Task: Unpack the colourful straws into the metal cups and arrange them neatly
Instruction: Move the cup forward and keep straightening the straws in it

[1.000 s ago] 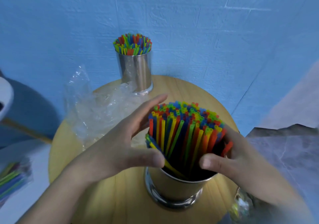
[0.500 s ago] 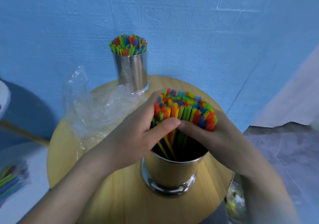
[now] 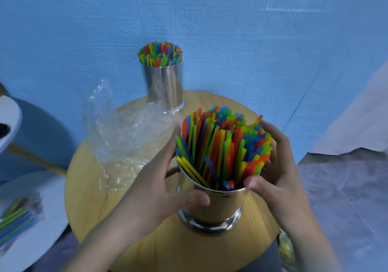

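A metal cup (image 3: 218,206) stands at the near side of the round wooden table (image 3: 159,244), holding a loose fan of colourful straws (image 3: 222,145). My left hand (image 3: 159,190) lies along the bundle's left side with straight fingers, and its thumb presses the cup's front. My right hand (image 3: 275,173) curls round the right side of the straws, thumb at the cup's rim. A second metal cup (image 3: 165,85) at the table's far edge holds upright straws (image 3: 160,53).
A crumpled clear plastic wrapper (image 3: 123,137) lies on the table's left half, between the two cups. A packet of straws (image 3: 16,219) sits on a white surface (image 3: 27,187) at the lower left. A blue wall stands close behind the table.
Half a second ago both hands squeezed the straws into a tight bunch above the cup. They have since loosened, and the straws have spread out and lean across the cup.
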Demonstrator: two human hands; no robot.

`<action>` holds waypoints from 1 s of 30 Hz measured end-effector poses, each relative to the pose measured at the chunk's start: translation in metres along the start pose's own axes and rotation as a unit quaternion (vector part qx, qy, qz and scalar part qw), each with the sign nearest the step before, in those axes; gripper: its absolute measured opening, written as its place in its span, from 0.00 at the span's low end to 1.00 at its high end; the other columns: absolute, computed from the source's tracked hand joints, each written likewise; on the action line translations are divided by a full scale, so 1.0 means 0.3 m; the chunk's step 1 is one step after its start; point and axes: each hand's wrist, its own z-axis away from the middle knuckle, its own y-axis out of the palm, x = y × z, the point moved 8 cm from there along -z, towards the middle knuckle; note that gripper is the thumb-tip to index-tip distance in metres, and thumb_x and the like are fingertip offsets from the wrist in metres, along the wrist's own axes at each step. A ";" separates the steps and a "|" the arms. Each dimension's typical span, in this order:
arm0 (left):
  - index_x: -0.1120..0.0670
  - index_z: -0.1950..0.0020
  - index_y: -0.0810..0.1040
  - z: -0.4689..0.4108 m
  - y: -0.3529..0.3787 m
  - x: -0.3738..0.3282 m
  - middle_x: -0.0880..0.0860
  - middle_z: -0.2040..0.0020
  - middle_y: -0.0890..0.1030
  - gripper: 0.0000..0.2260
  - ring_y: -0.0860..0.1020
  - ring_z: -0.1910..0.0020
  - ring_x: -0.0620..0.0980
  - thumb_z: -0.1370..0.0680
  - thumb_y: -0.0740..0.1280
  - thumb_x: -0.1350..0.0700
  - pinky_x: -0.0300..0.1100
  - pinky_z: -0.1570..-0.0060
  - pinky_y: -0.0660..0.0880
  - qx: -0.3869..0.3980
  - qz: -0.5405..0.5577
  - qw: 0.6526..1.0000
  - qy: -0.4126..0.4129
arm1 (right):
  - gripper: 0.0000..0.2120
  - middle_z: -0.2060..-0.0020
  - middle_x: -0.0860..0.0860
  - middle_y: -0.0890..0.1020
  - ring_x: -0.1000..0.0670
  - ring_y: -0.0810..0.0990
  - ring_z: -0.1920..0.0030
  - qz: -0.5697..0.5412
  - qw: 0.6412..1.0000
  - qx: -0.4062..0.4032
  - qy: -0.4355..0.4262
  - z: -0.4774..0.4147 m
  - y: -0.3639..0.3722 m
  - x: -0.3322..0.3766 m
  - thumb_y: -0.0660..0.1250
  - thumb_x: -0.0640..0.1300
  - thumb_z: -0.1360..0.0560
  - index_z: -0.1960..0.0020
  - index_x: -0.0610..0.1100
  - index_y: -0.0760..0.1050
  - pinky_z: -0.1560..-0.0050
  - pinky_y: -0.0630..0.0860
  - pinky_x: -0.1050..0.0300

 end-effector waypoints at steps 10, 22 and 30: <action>0.32 0.21 0.54 0.058 0.057 0.106 0.32 0.28 0.71 0.50 0.73 0.30 0.37 0.37 0.73 0.25 0.48 0.33 0.76 -0.080 -0.049 0.996 -0.009 | 0.54 0.29 0.68 0.70 0.65 0.71 0.30 0.150 0.981 0.054 0.111 0.135 0.019 -0.163 0.83 0.63 0.40 0.22 0.65 0.56 0.32 0.70 0.61; 0.27 0.37 0.66 -0.199 0.126 0.087 0.35 0.39 0.78 0.32 0.77 0.37 0.37 0.36 0.78 0.33 0.50 0.38 0.79 -0.049 -0.031 0.998 0.036 | 0.42 0.41 0.66 0.80 0.65 0.77 0.37 0.197 0.976 -0.037 0.089 -0.011 -0.132 -0.183 0.85 0.51 0.37 0.28 0.50 0.70 0.35 0.76 0.63; 0.44 0.35 0.70 -0.516 0.056 0.017 0.37 0.39 0.78 0.32 0.76 0.35 0.41 0.33 0.79 0.39 0.46 0.34 0.74 -0.048 -0.083 0.994 0.051 | 0.31 0.53 0.55 0.77 0.57 0.80 0.43 0.188 0.980 -0.054 0.042 -0.323 -0.213 -0.177 0.82 0.50 0.35 0.41 0.43 0.70 0.38 0.79 0.57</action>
